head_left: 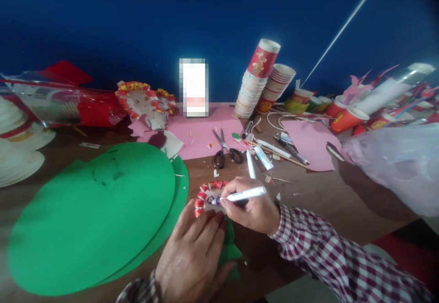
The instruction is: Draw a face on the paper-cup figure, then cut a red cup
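My right hand (252, 207) is closed around a white marker (247, 194) and tilts its dark purple tip against a small craft piece. That piece (202, 198) has a pale round middle ringed by curled red paper strips, and dark loops are drawn on its face. Laid flat, my left hand (194, 252) rests its stretched fingers over the near edge of the piece, hiding its lower part. Green paper (230, 243) shows below the piece, partly under my left hand. Both hands are close together at the front of the table.
Large green paper ovals (92, 220) lie at left. Black-handled scissors (224, 150) and a glue-stick-like tube (263, 157) lie ahead among scraps. Pink paper (202, 131), finished red-rimmed crafts (137, 99), a glowing screen (195, 88), leaning paper cup stacks (254, 81) and a plastic bag (391, 166) stand around.
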Available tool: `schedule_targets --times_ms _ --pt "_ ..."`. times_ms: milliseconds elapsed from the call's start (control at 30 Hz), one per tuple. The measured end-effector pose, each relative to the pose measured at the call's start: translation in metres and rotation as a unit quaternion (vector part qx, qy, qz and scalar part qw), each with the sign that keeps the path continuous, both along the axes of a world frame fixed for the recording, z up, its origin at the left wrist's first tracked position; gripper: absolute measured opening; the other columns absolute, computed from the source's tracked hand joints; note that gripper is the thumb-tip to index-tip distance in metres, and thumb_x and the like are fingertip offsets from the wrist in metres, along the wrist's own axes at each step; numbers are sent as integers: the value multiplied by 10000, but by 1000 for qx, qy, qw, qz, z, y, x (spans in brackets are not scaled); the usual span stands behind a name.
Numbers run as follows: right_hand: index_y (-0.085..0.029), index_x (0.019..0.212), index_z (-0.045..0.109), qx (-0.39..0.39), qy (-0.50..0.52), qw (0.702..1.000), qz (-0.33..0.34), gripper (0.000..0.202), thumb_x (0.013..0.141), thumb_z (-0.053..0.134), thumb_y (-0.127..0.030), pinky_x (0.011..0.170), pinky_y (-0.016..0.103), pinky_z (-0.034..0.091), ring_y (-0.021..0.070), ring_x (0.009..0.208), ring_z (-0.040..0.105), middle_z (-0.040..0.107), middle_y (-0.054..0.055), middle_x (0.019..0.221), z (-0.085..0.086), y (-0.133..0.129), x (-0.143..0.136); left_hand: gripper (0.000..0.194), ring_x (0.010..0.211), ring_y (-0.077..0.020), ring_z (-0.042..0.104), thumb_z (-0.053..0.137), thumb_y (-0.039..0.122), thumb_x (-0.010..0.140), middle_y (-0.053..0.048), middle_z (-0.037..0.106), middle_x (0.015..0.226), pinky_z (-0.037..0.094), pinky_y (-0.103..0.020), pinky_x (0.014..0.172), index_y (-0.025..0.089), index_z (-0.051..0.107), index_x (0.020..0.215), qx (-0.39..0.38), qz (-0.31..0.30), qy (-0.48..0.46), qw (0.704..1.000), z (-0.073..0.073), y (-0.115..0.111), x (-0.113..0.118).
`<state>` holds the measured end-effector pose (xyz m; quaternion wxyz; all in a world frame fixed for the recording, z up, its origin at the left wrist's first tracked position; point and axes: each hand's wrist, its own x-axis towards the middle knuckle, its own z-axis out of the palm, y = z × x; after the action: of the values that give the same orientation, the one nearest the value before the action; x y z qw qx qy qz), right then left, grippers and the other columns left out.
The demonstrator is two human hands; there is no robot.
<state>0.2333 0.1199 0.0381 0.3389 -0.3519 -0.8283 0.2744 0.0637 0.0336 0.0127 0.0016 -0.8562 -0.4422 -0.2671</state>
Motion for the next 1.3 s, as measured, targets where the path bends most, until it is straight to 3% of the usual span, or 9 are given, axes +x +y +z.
schedule_targets --times_ms 233,367,533,700,900,1300 --pt "-177 813 527 -85 89 992 -39 45 840 541 -210 388 175 363 65 431 450 534 -33 591 4 -1 2 450 1054 -262 558 546 502 803 -72 664 1098 184 -492 1111 148 652 1059 -8 13 -11 1000 0 0 2" --pt "-184 867 536 -69 111 989 -61 26 847 519 -189 416 179 375 70 451 454 518 -43 578 5 1 2 449 1066 -244 553 558 497 800 -62 660 1109 176 -473 1119 157 643 1080 -9 10 -22 1000 1 -1 2" --pt "-176 786 557 -94 107 987 -76 73 845 529 -208 427 200 367 80 465 457 537 -21 581 6 3 3 441 1056 -245 555 557 495 803 -48 667 1096 154 -464 1126 159 646 1075 -4 11 -13 1000 2 -1 1" --pt "-173 881 549 -130 85 987 -40 61 826 526 -184 412 201 357 82 447 449 544 -24 585 5 2 5 459 1046 -243 562 550 522 801 -40 659 1126 112 -462 1135 169 643 1079 -2 5 -3 1000 0 1 0" --pt "-171 796 555 -111 60 992 -15 20 812 560 -183 446 191 382 78 487 481 550 -19 614 2 0 3 436 1016 -237 573 541 517 805 -44 665 1108 112 -457 1136 160 654 1028 8 4 -14 1000 -2 1 0" --pt "-183 815 523 -94 30 995 -21 48 799 568 -177 476 195 379 77 501 465 520 -37 623 -1 0 3 434 1042 -247 558 533 522 808 -51 669 1090 170 -482 1119 163 663 1014 -4 16 -18 1000 1 -1 2"
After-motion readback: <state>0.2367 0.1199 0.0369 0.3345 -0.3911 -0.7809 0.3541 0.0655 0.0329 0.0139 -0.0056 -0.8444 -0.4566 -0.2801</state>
